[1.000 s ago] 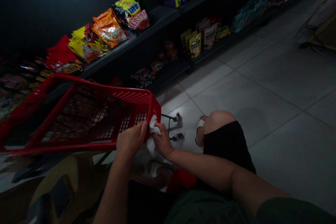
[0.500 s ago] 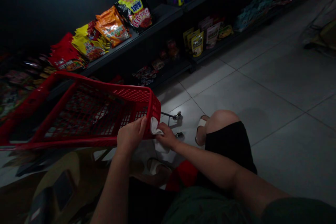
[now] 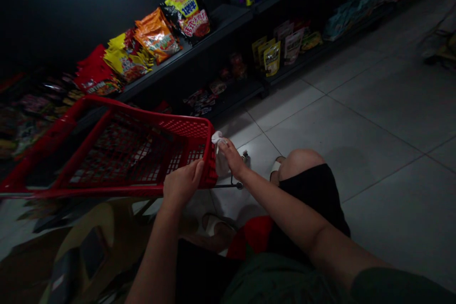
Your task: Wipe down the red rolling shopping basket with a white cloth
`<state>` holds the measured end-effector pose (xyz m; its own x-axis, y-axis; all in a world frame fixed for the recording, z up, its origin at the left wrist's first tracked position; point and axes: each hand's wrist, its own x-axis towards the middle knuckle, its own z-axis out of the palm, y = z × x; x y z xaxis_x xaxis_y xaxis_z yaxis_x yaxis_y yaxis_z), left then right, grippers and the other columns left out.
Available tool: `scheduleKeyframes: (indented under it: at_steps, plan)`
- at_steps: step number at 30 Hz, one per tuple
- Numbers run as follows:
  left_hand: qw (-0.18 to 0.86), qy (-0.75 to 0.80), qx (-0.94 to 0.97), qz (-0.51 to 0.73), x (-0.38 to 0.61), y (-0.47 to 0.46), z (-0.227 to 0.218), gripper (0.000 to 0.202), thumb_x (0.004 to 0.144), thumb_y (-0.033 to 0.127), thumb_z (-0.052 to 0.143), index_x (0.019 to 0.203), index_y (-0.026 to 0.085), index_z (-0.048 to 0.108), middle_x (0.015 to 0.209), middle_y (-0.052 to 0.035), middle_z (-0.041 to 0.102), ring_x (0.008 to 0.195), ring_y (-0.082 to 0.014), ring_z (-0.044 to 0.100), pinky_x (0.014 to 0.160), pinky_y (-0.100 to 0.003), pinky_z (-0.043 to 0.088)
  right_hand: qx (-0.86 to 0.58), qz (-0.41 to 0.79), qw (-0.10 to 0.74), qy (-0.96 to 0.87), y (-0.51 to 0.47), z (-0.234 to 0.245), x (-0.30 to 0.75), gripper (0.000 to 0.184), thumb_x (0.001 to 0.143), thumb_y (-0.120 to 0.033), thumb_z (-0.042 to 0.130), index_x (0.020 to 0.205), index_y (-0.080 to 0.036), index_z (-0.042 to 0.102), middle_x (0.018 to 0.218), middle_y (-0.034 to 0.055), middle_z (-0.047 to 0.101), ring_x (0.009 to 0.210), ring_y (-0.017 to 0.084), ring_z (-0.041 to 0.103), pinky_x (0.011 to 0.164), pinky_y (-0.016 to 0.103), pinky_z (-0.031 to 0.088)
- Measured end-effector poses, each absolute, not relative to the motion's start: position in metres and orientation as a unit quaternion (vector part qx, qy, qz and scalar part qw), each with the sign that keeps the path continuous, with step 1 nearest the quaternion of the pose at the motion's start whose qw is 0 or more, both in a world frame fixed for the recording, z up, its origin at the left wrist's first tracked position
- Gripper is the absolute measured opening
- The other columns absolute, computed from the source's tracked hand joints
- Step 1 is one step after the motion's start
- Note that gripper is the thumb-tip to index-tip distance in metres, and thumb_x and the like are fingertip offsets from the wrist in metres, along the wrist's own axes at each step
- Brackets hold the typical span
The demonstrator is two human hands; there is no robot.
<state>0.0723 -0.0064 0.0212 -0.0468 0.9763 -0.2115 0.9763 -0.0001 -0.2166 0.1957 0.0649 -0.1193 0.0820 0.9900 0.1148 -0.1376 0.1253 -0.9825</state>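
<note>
Fingers of the right hand grip a crumpled white cloth, held just outside the end wall of the red shopping cart and apparently touching it at the top. Beside that same end, the left hand is closed over the cart's near rim, thumb along the top, the other fingertips hidden. Beyond the cart's far side, a dark shelf carries orange packets and black packets. Past the cart's end, a bent knee rises above the tiled floor.
</note>
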Motion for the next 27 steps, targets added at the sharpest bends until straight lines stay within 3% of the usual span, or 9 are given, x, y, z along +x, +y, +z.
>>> scheduleKeyframes:
  at_steps: [3, 8, 11, 17, 22, 27]
  plan:
    - [-0.005, 0.707, 0.690, -0.157, 0.072, -0.005, 0.021, 0.056, 0.101, 0.051, 0.019, 0.125, 0.029, 0.066, 0.099, -0.0093, 0.078, 0.087, -0.0255, 0.072, 0.070, -0.029, 0.043, -0.474, 0.469, 0.605, -0.436, 0.035, -0.116, 0.175, 0.019, 0.091, -0.036, 0.056, 0.102, -0.022, 0.064, 0.104, 0.0042, 0.062, 0.104, 0.020, 0.058, 0.097, 0.033, 0.046]
    - [-0.004, 0.705, 0.693, -0.154, 0.071, -0.004, 0.021, 0.057, 0.101, 0.052, 0.018, 0.121, 0.029, 0.067, 0.096, -0.0090, 0.078, 0.086, -0.0253, 0.072, 0.069, -0.029, 0.043, -0.416, 0.480, 0.588, -0.501, -0.032, -0.142, 0.155, 0.020, 0.079, -0.023, 0.063, 0.098, -0.021, 0.062, 0.103, 0.0053, 0.060, 0.100, 0.022, 0.057, 0.092, 0.037, 0.048]
    - [-0.010, 0.707, 0.689, -0.156, 0.071, -0.006, 0.021, 0.056, 0.101, 0.051, 0.020, 0.124, 0.029, 0.065, 0.099, -0.0094, 0.078, 0.087, -0.0245, 0.072, 0.071, -0.029, 0.043, -0.428, 0.494, 0.585, -0.481, -0.023, -0.163, 0.159, 0.021, 0.074, -0.021, 0.062, 0.095, -0.020, 0.063, 0.101, 0.0045, 0.061, 0.100, 0.022, 0.058, 0.092, 0.038, 0.048]
    - [-0.015, 0.700, 0.697, -0.155, 0.073, -0.012, 0.019, 0.054, 0.102, 0.049, 0.021, 0.125, 0.030, 0.065, 0.098, -0.0084, 0.078, 0.087, -0.0245, 0.073, 0.071, -0.029, 0.043, -0.502, 0.506, 0.602, -0.360, 0.073, -0.171, 0.179, 0.045, 0.077, -0.024, 0.055, 0.121, -0.022, 0.060, 0.125, 0.0067, 0.062, 0.118, 0.021, 0.055, 0.106, 0.039, 0.042]
    - [-0.019, 0.693, 0.705, -0.150, 0.073, -0.011, 0.019, 0.054, 0.102, 0.050, 0.019, 0.124, 0.031, 0.066, 0.093, -0.0073, 0.078, 0.085, -0.0253, 0.073, 0.067, -0.030, 0.042, -0.460, 0.521, 0.614, -0.373, 0.025, -0.166, 0.165, 0.039, 0.089, -0.035, 0.051, 0.125, -0.023, 0.061, 0.137, 0.0074, 0.055, 0.130, 0.021, 0.047, 0.114, 0.040, 0.034]
    - [-0.021, 0.695, 0.703, -0.150, 0.071, -0.010, 0.020, 0.055, 0.102, 0.049, 0.019, 0.121, 0.029, 0.067, 0.093, -0.0083, 0.078, 0.084, -0.0268, 0.073, 0.066, -0.030, 0.041, -0.490, 0.537, 0.583, -0.363, -0.027, -0.172, 0.158, 0.026, 0.086, -0.039, 0.060, 0.104, -0.022, 0.062, 0.112, 0.0053, 0.062, 0.109, 0.021, 0.057, 0.102, 0.036, 0.044]
